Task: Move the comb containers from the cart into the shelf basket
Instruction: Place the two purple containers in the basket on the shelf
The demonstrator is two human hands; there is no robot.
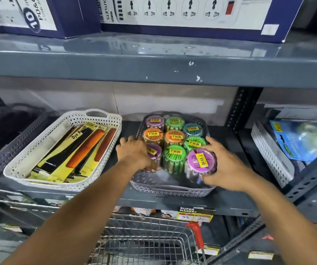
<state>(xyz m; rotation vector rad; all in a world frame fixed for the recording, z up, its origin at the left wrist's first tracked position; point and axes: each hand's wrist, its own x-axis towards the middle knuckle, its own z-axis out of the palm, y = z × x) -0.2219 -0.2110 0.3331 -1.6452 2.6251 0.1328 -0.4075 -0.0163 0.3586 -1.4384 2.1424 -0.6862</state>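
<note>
Placement is the step in hand: both hands are at the grey shelf basket [170, 189], which sits on the middle shelf [230, 205] just right of a white basket [113, 121] holding dye brushes and long combs. Nine comb containers show in or at the grey basket, packed touching one another in three rows, their lids purple, green, teal and orange, each with a yellow price sticker. The right hand [224, 167] is wrapped around a purple-lidded container [200, 163] at the basket's front right corner, fingers curled on its far side and thumb below; the tub is tilted toward the camera, so it looks not quite seated yet. The left hand [136, 152] is closed on another purple-lidded container [153, 153] at the front left of the cluster, against the basket's left wall, though motion blur makes it hard to say whether it grips firmly or merely steadies. A bare strip of basket floor remains along the front edge. Below the shelf's front lip the wire cart [144, 243] shows with a red handle; no containers can be seen in the visible part of it, so the job seems close to its end. The next move calls for tipping the right tub upright, pressing it level beside the green one [174, 156], and opening both hands without toppling the tall, closely packed neighbours.
</note>
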